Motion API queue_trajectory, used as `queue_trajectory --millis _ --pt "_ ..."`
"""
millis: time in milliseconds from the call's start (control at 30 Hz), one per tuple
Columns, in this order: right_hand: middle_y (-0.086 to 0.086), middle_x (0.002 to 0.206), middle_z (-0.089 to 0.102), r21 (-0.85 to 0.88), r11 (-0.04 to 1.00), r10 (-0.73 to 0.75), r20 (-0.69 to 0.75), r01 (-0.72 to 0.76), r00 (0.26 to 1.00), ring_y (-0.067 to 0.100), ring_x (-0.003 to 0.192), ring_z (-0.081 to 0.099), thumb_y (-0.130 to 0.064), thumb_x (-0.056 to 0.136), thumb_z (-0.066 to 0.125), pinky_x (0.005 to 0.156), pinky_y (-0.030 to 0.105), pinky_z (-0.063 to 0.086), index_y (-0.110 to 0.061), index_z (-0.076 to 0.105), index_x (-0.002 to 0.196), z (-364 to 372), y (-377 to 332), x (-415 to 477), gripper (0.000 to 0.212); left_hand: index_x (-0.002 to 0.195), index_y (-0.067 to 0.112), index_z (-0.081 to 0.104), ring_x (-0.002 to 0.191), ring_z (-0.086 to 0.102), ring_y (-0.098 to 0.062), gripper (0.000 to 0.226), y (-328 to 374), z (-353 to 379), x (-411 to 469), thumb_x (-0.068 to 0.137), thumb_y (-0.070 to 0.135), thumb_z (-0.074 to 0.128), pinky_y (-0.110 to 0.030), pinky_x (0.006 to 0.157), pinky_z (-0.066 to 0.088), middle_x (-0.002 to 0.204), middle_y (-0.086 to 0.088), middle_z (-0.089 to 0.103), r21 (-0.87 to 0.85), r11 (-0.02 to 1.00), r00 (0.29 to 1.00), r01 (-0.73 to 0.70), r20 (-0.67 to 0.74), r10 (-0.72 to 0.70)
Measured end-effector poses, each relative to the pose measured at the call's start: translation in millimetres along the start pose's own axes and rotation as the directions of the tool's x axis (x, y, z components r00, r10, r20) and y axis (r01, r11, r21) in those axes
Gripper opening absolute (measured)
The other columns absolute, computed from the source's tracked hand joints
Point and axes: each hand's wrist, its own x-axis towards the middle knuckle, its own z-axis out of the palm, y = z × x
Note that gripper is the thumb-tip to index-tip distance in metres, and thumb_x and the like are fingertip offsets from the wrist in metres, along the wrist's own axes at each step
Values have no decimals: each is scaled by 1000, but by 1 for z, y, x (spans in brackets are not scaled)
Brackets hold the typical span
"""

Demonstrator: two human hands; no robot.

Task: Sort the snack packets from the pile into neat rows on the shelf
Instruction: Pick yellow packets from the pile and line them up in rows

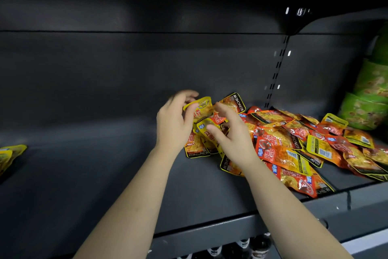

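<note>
A: What occupies the centre of the frame?
B: The left hand [174, 124] grips a yellow packet [202, 105]. The right hand [233, 134] is just beside it, over the left end of the pile [304, 145]; motion blur hides its grip, possibly only touching.
A: And elsewhere?
B: Dark shelf [94, 185]. Flat yellow packets [10, 153], left edge. Stacked green bowls [367, 99], far right.

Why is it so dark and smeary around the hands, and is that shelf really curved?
Head view: dim light leaves the shelf nearly black; motion smears the left hand and the yellow packet it pinches; the wide lens bows straight edges, so the curve is only distortion; the green bowls at the right look soft.
</note>
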Motion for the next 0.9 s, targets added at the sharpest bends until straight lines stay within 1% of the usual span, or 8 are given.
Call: queue_trajectory --millis 133,267,367,500,567,667,767,900 --pt "-4 134 50 30 998 -44 -71 46 997 6 125 45 -31 86 67 102 22 39 -14 45 137 -1 -2 1 58 101 19 64 87 63 -6 17 16 2 -5 88 9 65 -23 76 51 91 10 65 -121 992 999 -35 -6 35" --pt "-4 111 54 18 996 -81 -213 87 974 9 109 50 -35 85 64 94 30 43 -13 58 106 -4 -1 4 32 94 23 60 84 65 -5 22 25 5 -6 85 4 68 -20 76 51 88 10 65 -293 953 997 73 35 -65" --pt "-6 89 59 -17 999 -40 -197 38 980 12 85 55 -37 88 61 77 40 46 -17 55 94 -4 2 4 22 93 26 59 82 66 -3 22 27 7 -7 86 7 67 -17 74 51 88 10 66 -296 950 994 104 72 -86" --pt "-10 73 57 -93 996 -20 -246 -3 969 16 67 55 -36 93 58 76 50 48 -26 48 93 -1 3 4 14 109 28 57 85 65 -9 16 11 14 -8 95 34 51 -24 75 49 93 7 67 -140 961 966 239 134 -221" --pt "-11 67 52 -78 995 33 -280 -57 959 16 62 52 -33 94 57 78 52 47 -27 43 90 -2 5 4 16 112 30 54 90 64 -17 22 -2 19 -9 96 40 43 -33 79 49 97 5 67 84 942 912 326 234 -336" --pt "-8 62 49 -30 992 103 -327 -120 939 13 58 49 -32 95 56 80 52 46 -24 43 90 -4 8 5 17 102 31 54 82 63 -24 11 -13 25 -18 96 35 46 -37 73 51 82 3 67 323 880 803 349 381 -459" --pt "-8 59 48 -18 988 137 -336 -152 932 9 55 46 -33 95 56 81 52 46 -22 43 91 -4 9 5 18 81 32 58 72 66 -20 15 -12 29 -24 93 30 51 -41 72 55 73 5 69 274 880 751 388 459 -475" --pt "-10 58 47 -39 988 130 -328 -151 936 8 53 45 -34 95 56 81 53 45 -23 44 91 -4 9 5 17 78 31 67 75 69 -18 15 -10 34 -26 91 28 60 -40 77 57 78 3 72 167 863 716 477 496 -492"
